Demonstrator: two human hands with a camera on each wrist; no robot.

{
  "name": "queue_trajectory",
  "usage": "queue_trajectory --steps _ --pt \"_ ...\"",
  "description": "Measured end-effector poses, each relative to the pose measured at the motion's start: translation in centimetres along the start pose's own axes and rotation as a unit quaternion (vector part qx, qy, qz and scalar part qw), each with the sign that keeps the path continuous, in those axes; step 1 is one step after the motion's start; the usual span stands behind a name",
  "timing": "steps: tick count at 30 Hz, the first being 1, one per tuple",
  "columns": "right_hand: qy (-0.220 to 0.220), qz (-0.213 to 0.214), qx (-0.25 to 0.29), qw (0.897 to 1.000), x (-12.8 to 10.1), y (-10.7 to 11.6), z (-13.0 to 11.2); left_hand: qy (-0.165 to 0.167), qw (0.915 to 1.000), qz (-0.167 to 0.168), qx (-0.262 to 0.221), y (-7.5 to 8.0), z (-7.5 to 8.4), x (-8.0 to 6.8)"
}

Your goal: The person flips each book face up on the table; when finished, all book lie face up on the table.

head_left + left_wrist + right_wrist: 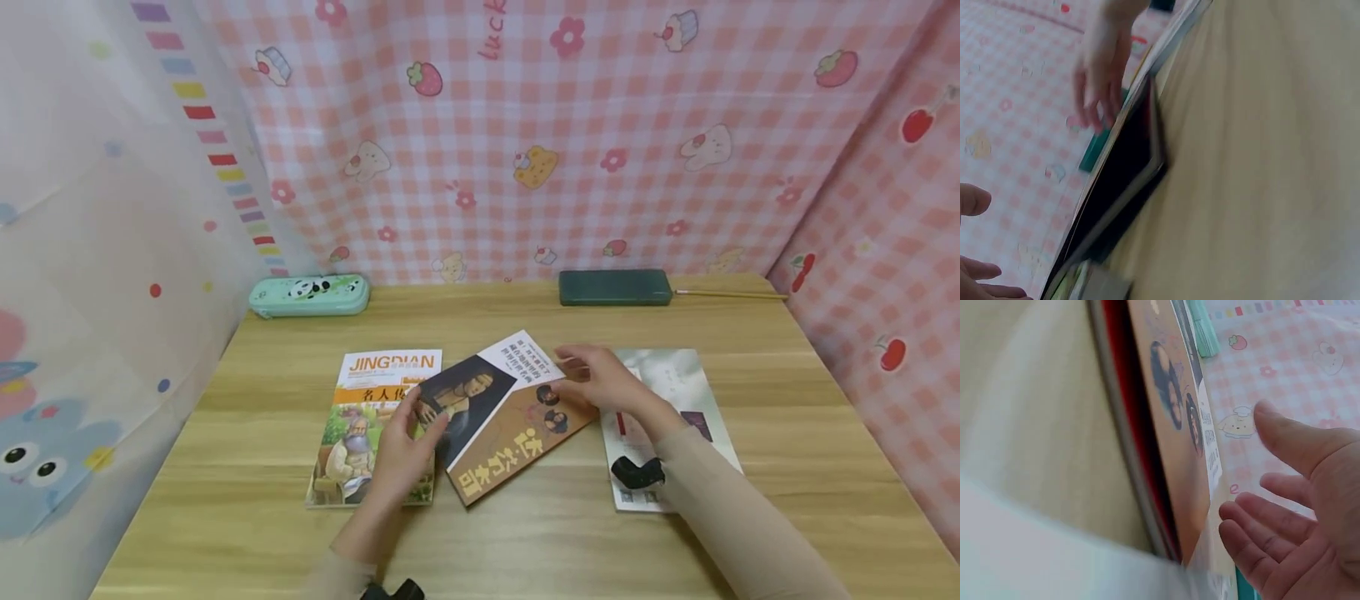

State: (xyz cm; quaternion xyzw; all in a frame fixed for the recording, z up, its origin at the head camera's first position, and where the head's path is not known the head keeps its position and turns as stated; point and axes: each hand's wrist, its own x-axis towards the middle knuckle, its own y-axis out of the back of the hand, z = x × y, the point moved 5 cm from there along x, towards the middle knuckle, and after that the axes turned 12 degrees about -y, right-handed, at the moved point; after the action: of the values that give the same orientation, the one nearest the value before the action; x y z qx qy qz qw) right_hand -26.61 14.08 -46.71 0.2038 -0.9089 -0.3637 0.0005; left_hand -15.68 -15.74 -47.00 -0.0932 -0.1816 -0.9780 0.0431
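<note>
A brown and black book with a portrait on its cover lies slanted in the middle of the wooden table. Its front cover stands slightly raised from the pages, showing a dark gap in the left wrist view and a red inside in the right wrist view. My left hand is at its left edge, thumb and fingers spread. By the upper right corner is my right hand, its thumb held apart from loosely bent fingers. Under the left hand is a magazine with an orange title; the right forearm passes over a pale green book.
Along the back of the table are a mint panda pencil case, a dark green case and a thin yellowish stick. Behind them hangs a pink checked curtain; patterned cloths cover both sides.
</note>
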Motion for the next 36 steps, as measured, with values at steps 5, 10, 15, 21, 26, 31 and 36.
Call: queue_trajectory --steps 5,10,15,21,26,31,36 --pt "0.014 0.0 -0.056 0.998 -1.5 -0.1 0.2 0.01 0.999 -0.006 0.044 1.6 -0.9 1.8" --pt "0.016 -0.028 -0.089 0.996 -2.7 -0.5 0.2 0.021 0.9979 -0.013 0.059 2.6 -1.7 3.3" --pt "0.029 -0.044 -0.142 0.988 -3.0 -1.0 0.1 0.014 0.9978 -0.039 0.053 2.8 -2.3 4.2" --pt "0.049 -0.018 -0.171 0.984 -2.4 -0.8 0.4 -0.025 0.9875 -0.062 0.143 2.8 -1.9 4.2" --pt "0.074 0.019 -0.158 0.985 -1.7 0.0 0.5 -0.029 0.9821 -0.078 0.169 2.3 -1.2 3.4" --pt "0.054 0.043 -0.141 0.988 -0.8 0.8 0.4 -0.035 0.9817 -0.097 0.16 1.4 -0.5 2.1" --pt "0.019 0.087 -0.139 0.986 -0.2 2.0 0.7 -0.055 0.9813 -0.112 0.146 0.6 0.2 0.6"
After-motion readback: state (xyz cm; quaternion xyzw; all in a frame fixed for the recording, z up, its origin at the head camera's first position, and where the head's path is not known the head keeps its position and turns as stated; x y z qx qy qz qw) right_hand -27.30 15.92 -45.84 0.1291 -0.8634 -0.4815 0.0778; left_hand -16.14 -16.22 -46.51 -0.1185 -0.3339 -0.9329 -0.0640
